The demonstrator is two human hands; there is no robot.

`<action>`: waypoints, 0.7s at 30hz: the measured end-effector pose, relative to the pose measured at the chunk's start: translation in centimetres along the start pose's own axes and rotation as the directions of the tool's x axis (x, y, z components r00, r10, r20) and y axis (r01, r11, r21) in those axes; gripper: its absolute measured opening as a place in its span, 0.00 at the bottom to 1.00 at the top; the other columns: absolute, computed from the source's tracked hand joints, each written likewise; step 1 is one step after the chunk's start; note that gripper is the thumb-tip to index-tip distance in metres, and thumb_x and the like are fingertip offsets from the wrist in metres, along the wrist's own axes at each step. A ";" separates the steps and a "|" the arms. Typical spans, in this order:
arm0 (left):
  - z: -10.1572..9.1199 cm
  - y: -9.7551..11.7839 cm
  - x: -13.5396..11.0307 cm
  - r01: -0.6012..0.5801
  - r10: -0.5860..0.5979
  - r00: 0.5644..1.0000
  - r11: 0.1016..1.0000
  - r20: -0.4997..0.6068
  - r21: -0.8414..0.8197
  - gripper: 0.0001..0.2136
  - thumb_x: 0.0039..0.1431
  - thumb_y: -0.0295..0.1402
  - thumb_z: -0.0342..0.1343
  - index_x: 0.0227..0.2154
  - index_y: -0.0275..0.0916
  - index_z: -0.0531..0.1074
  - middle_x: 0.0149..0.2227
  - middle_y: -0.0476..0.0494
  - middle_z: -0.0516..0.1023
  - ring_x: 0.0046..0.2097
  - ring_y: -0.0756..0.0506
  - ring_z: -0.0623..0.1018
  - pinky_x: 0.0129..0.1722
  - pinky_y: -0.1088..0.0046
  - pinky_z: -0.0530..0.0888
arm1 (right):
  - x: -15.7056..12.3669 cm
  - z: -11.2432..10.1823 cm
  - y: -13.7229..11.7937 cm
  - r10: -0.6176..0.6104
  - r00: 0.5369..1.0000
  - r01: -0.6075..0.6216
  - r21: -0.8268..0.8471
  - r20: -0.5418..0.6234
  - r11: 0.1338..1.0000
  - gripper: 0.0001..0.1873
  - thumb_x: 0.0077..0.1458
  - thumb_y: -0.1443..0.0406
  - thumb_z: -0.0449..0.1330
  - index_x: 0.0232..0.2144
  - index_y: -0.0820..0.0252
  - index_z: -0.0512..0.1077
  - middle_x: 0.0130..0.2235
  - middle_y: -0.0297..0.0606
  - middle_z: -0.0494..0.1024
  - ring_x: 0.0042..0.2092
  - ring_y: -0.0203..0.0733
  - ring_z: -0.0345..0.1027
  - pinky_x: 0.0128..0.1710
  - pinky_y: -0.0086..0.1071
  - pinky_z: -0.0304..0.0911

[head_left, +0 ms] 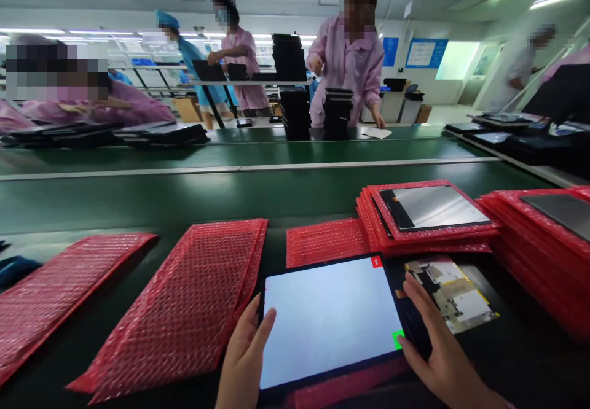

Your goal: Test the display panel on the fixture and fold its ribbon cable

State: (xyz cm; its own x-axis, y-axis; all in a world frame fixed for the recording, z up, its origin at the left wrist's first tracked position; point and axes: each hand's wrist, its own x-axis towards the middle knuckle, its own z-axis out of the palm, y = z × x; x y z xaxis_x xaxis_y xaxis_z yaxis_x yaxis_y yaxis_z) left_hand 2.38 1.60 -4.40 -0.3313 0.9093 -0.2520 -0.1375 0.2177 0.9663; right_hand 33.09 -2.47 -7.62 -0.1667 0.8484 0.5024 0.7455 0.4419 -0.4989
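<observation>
A tablet [332, 323] with a lit, nearly white screen is tilted up in front of me. It shows a red square at its top right corner and a green square near its lower right. My left hand [249, 347] is closed on the left edge, thumb lying over the front. At the right edge is my right hand [433, 341], fingers stretched apart, with the thumb tip at the green square. A loose circuit-like panel [456, 295] with yellow edges lies just beyond the right fingers. Part of a red bubble-wrap sleeve [350, 384] shows beneath the tablet.
Red bubble-wrap bags [184, 304] lie to the left. A bag stack [375, 218] topped by a display panel [437, 206] stands ahead; another bag stack [539, 255] is at right. Across the green bench [193, 191], co-workers stand behind black device stacks [295, 114].
</observation>
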 end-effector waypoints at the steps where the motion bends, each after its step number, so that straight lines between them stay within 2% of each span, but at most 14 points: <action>1: 0.0 0.0 0.1 0.013 -0.013 1.000 1.000 -0.003 -0.007 0.43 0.34 0.58 0.68 0.52 0.38 0.67 0.58 0.36 0.73 0.62 0.33 0.68 0.65 0.56 0.60 | 0.3 -0.4 0.5 0.003 1.000 -0.004 -0.026 -0.022 1.000 0.30 0.68 0.64 0.47 0.68 0.58 0.44 0.68 0.47 0.49 0.66 0.52 0.48 0.60 0.48 0.58; 4: -0.2 0.1 0.3 0.052 -0.052 0.999 0.998 -0.002 -0.023 0.46 0.32 0.59 0.69 0.54 0.38 0.65 0.62 0.34 0.68 0.64 0.33 0.65 0.67 0.53 0.56 | 1.7 -2.0 3.7 0.002 0.997 -0.019 -0.200 -0.083 0.980 0.24 0.68 0.64 0.46 0.64 0.60 0.53 0.61 0.48 0.65 0.61 0.51 0.60 0.56 0.48 0.65; 5: -0.2 0.1 0.4 0.061 -0.061 0.998 0.998 -0.006 -0.020 0.47 0.32 0.59 0.69 0.55 0.39 0.65 0.62 0.35 0.66 0.64 0.32 0.64 0.67 0.52 0.55 | 2.2 -2.6 5.0 -0.009 0.997 -0.015 -0.289 -0.079 0.957 0.21 0.68 0.65 0.46 0.60 0.60 0.58 0.56 0.48 0.70 0.56 0.50 0.65 0.53 0.47 0.68; 7: -0.2 0.1 0.4 0.081 -0.082 0.996 0.997 -0.024 -0.014 0.48 0.29 0.59 0.69 0.54 0.40 0.65 0.62 0.36 0.68 0.64 0.32 0.65 0.67 0.52 0.56 | 3.0 -3.5 7.7 -0.010 0.998 -0.015 -0.384 -0.062 0.923 0.18 0.65 0.67 0.45 0.51 0.63 0.68 0.50 0.49 0.75 0.51 0.54 0.70 0.49 0.51 0.70; 10: -0.2 0.1 0.4 0.117 -0.118 0.991 0.993 -0.061 -0.025 0.49 0.23 0.59 0.70 0.52 0.41 0.68 0.56 0.40 0.75 0.61 0.32 0.69 0.65 0.56 0.63 | 3.5 -3.8 10.6 -0.009 1.000 0.001 -0.459 -0.016 0.888 0.20 0.60 0.70 0.45 0.46 0.65 0.73 0.49 0.51 0.75 0.50 0.56 0.71 0.47 0.53 0.71; 14: -0.3 -0.2 0.4 0.059 -0.061 0.996 0.998 -0.068 -0.025 0.40 0.30 0.56 0.70 0.49 0.42 0.72 0.51 0.45 0.79 0.58 0.34 0.73 0.58 0.62 0.72 | 3.2 -3.2 11.6 -0.034 0.999 0.040 -0.522 0.021 0.852 0.23 0.59 0.72 0.44 0.50 0.67 0.73 0.52 0.53 0.73 0.51 0.55 0.70 0.48 0.51 0.72; 17: -0.5 -0.6 0.6 0.021 -0.023 0.998 0.999 -0.051 -0.030 0.36 0.35 0.54 0.70 0.48 0.41 0.73 0.51 0.45 0.79 0.59 0.34 0.72 0.59 0.62 0.71 | 3.1 -3.1 11.6 -0.057 0.998 0.068 -0.549 0.037 0.833 0.23 0.60 0.72 0.43 0.50 0.68 0.73 0.52 0.53 0.73 0.50 0.56 0.70 0.46 0.50 0.72; 21: -0.5 -0.9 0.3 -0.029 0.029 1.000 1.000 0.004 -0.008 0.36 0.40 0.53 0.67 0.51 0.39 0.70 0.56 0.41 0.76 0.60 0.34 0.71 0.61 0.59 0.67 | 2.5 -3.2 12.4 -0.097 0.995 0.094 -0.541 0.024 0.835 0.23 0.62 0.70 0.43 0.48 0.71 0.74 0.50 0.56 0.73 0.49 0.58 0.70 0.45 0.52 0.71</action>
State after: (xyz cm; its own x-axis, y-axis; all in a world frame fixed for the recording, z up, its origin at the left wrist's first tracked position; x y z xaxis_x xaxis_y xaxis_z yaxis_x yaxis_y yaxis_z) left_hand 1.97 1.55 -5.36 -0.3312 0.9166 -0.2240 -0.1352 0.1888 0.9727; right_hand 43.96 4.16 -10.25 -0.2535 0.8086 0.5310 0.9565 0.2914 0.0128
